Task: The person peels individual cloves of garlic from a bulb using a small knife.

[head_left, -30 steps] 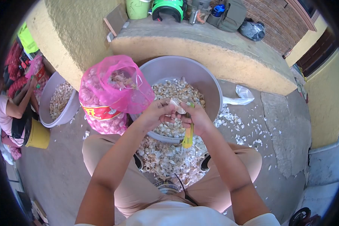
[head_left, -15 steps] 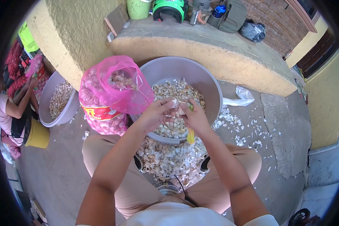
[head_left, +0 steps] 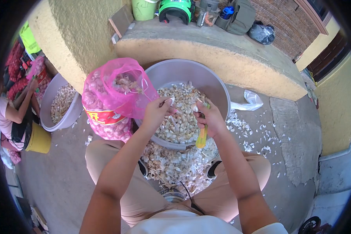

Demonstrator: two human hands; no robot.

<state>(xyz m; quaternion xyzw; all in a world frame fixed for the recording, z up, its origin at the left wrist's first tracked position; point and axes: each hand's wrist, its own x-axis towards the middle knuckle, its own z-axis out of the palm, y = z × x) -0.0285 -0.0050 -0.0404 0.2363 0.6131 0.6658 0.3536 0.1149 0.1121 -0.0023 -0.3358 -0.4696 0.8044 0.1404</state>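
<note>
Over a big grey-lilac tub (head_left: pixel 218 84) of loose garlic cloves (head_left: pixel 183 126), my two hands are held apart. My left hand (head_left: pixel 156 113) pinches a small white piece of garlic (head_left: pixel 172 101) at its fingertips. My right hand (head_left: pixel 211 118) is closed around a slim yellow-green tool (head_left: pixel 201 139), which looks like a cutter; its blade cannot be made out. Between that hand's thumb and fingers sits a partly broken garlic bulb (head_left: pixel 196 107). Left of the tub stands a pink mesh sack (head_left: pixel 101 99) full of garlic bulbs, its open top leaning over the rim.
A heap of garlic skins (head_left: pixel 179 163) lies between my feet, with scraps scattered rightward. A clear plastic bag (head_left: pixel 251 100) lies beside the tub. Behind is a concrete ledge (head_left: pixel 206 43) bearing a green helmet (head_left: pixel 176 9). Another person (head_left: pixel 15 113) sits at left by a second tub (head_left: pixel 68 113).
My hands have drawn apart: the left now holds a small white piece, while the right keeps the bulb and the yellow-green tool. Before, both hands met at the garlic.
</note>
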